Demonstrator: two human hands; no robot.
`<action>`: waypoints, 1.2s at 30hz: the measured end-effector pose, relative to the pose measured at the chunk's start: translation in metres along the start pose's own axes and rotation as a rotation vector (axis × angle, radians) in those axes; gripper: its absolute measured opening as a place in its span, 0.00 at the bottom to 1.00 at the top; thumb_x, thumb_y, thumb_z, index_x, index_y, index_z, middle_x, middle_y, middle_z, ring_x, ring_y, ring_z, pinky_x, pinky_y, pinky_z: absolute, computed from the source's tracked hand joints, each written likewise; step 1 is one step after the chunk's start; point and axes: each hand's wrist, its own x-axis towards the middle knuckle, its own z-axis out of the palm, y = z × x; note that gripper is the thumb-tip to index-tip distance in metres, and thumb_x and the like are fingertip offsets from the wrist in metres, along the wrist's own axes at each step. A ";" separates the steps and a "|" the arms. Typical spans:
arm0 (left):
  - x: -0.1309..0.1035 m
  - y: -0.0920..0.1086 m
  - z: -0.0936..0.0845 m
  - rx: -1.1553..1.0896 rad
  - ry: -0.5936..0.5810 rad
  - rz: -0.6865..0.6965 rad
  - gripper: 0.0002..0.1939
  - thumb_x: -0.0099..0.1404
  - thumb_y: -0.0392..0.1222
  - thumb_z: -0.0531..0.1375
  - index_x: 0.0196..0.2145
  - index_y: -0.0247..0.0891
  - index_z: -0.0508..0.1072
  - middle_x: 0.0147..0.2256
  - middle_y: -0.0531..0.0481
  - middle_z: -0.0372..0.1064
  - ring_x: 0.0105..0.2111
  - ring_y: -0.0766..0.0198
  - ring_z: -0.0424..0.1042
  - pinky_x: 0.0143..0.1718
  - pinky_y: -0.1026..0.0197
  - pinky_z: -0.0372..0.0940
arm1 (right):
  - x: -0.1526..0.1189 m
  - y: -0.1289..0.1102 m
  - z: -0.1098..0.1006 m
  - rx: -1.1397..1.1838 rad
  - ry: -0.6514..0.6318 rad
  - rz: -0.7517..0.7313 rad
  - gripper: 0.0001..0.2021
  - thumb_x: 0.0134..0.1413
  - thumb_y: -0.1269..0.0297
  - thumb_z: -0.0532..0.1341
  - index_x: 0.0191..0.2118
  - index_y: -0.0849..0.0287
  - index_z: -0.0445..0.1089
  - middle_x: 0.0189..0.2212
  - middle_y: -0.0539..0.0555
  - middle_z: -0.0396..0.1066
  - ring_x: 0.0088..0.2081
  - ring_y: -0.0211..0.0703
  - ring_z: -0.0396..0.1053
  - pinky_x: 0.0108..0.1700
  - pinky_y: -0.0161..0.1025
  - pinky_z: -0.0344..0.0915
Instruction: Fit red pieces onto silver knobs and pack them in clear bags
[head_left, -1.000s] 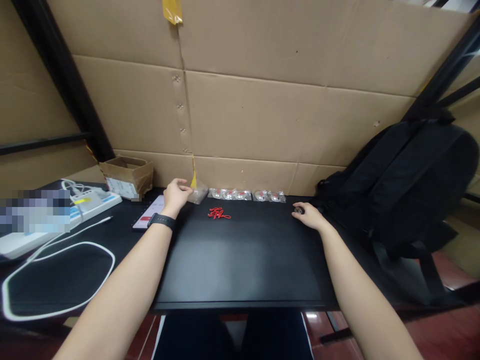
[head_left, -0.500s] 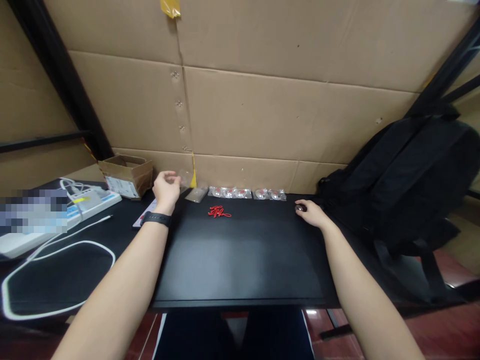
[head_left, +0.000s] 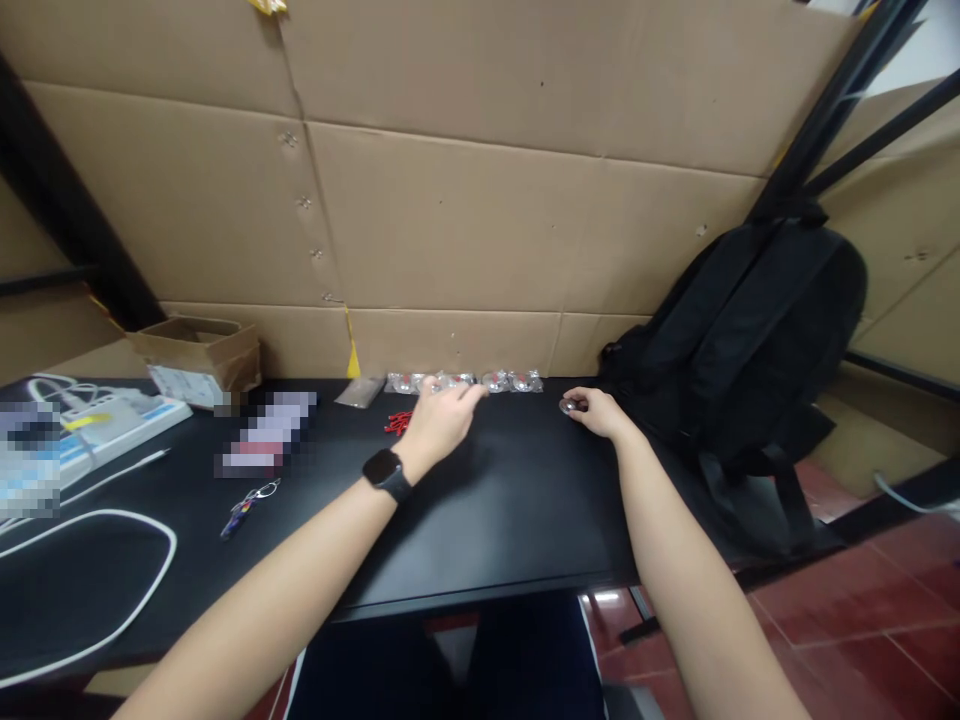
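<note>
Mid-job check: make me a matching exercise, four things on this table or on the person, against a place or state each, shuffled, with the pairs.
1. Small round object
2. Red cords
3. Black smartwatch
4. Cardboard box

A. Worn on the wrist of the left hand
B. Open-topped, at the table's left side
C. Bunched, beside the left hand
D. Held at the right hand's fingertips

Pairs: 1-D, 2-C, 3-A, 4-B
</note>
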 end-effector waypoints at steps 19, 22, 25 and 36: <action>0.003 -0.059 0.019 -0.272 -0.014 0.162 0.20 0.67 0.25 0.50 0.50 0.38 0.75 0.47 0.42 0.75 0.46 0.57 0.75 0.50 0.55 0.68 | -0.005 -0.004 -0.007 0.068 0.060 -0.016 0.16 0.49 0.74 0.65 0.46 0.57 0.77 0.43 0.56 0.80 0.41 0.47 0.78 0.48 0.41 0.72; 0.006 -0.058 0.026 -0.344 -0.033 0.182 0.14 0.70 0.30 0.53 0.43 0.38 0.78 0.43 0.44 0.75 0.43 0.59 0.75 0.48 0.57 0.68 | -0.005 -0.005 -0.007 0.070 0.051 -0.009 0.16 0.50 0.73 0.65 0.46 0.57 0.77 0.43 0.56 0.80 0.41 0.47 0.78 0.49 0.42 0.72; 0.006 -0.061 0.022 -0.357 -0.028 0.114 0.10 0.69 0.36 0.57 0.44 0.39 0.77 0.44 0.45 0.74 0.42 0.60 0.75 0.48 0.57 0.68 | -0.005 -0.006 -0.008 0.067 0.055 -0.008 0.16 0.49 0.74 0.65 0.46 0.58 0.77 0.43 0.56 0.80 0.41 0.47 0.78 0.49 0.43 0.72; -0.020 -0.064 -0.003 -0.144 -0.406 0.167 0.28 0.58 0.24 0.51 0.45 0.51 0.80 0.49 0.53 0.78 0.52 0.57 0.71 0.51 0.54 0.56 | -0.003 -0.016 -0.006 0.079 0.074 -0.096 0.14 0.48 0.70 0.66 0.43 0.55 0.78 0.40 0.53 0.80 0.40 0.46 0.77 0.49 0.42 0.71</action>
